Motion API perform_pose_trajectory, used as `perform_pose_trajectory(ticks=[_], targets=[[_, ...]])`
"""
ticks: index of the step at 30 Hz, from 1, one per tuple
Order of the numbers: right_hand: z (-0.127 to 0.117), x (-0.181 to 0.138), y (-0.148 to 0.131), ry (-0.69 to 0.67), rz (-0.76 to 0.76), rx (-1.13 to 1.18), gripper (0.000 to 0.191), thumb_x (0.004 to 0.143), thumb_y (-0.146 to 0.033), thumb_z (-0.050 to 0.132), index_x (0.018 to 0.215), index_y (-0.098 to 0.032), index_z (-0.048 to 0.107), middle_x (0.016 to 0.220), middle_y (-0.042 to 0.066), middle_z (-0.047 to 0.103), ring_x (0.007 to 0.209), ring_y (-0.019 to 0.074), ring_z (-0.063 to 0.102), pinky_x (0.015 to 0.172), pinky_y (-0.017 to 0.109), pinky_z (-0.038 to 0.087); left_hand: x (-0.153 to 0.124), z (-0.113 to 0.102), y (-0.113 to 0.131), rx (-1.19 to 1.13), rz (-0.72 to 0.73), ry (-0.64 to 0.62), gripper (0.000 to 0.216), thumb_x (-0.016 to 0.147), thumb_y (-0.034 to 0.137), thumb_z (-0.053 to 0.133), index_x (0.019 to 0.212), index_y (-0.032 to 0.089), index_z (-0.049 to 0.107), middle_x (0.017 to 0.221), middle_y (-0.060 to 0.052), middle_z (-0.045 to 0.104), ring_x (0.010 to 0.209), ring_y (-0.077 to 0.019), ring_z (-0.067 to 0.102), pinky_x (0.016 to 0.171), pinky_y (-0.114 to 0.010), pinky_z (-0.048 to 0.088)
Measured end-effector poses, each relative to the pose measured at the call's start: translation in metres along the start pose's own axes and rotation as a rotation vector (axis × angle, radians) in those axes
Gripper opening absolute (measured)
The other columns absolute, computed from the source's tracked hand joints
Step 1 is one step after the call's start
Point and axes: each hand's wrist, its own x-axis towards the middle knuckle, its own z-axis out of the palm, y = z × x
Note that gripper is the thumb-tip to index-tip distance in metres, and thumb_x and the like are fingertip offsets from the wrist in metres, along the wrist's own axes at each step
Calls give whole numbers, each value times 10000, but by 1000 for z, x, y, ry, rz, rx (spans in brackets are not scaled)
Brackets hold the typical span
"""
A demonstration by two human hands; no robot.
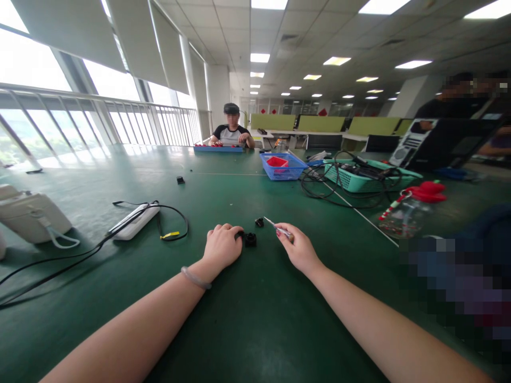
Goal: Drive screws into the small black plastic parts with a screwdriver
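My right hand point(297, 247) grips a slim screwdriver point(281, 230), its thin metal shaft pointing up and left. Just beyond the shaft's tip lies a small black part point(259, 222) on the green table. My left hand point(224, 244) rests on the tabletop with curled fingers, closed around a small black piece point(239, 234) that is mostly hidden by the thumb and fingers. Right beside it stands a black, square part with a round opening point(250, 240), between my two hands.
Left are a white power strip point(138, 221), black cables and a pale case point(34, 215). Another black piece point(181, 180) lies farther off. Blue basket point(281, 167), green cable basket point(359, 178) and red-lidded bottle point(411, 213) stand right. A person point(231, 133) sits opposite.
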Motion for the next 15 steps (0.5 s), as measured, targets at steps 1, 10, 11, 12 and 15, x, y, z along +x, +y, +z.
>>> perform_pose_trajectory(ticks=[1,10,11,12,15], targets=[[1,1,0,-3,4,-6,287,918,-398,505,1118,-234,628,1122,67,661,1018,220,618,891,361,479,0,0,1,-2,-1,8,346,889,304,428,1158,316,646,1154,-68,652,1065,-299,556,916,-491,434],[7,8,2,-29,-86,-75,309,919,-351,500,1180,-231,611,1165,82,647,1071,241,583,941,416,451,-1,7,7,-207,355,-60,432,929,404,427,1336,274,488,1369,-61,527,1312,-252,408,1116,-467,313],[7,8,2,-41,-92,-81,307,916,-346,504,1181,-237,614,1160,79,651,1066,244,581,936,421,451,-1,7,7,-201,371,-84,416,918,420,449,1304,279,513,1352,-57,542,1311,-261,409,1113,-480,312],[8,8,2,-56,-90,-83,305,914,-345,509,1180,-242,618,1150,76,657,1056,245,582,927,424,454,-2,8,7,-194,379,-98,391,909,425,467,1265,280,537,1327,-54,561,1301,-265,419,1105,-486,318],[7,7,1,-79,-54,-64,299,910,-351,514,1163,-241,630,1130,73,666,1040,246,585,922,428,453,-4,7,7,-179,342,-82,302,900,404,487,1156,269,575,1218,-55,618,1214,-260,495,1050,-471,373]])
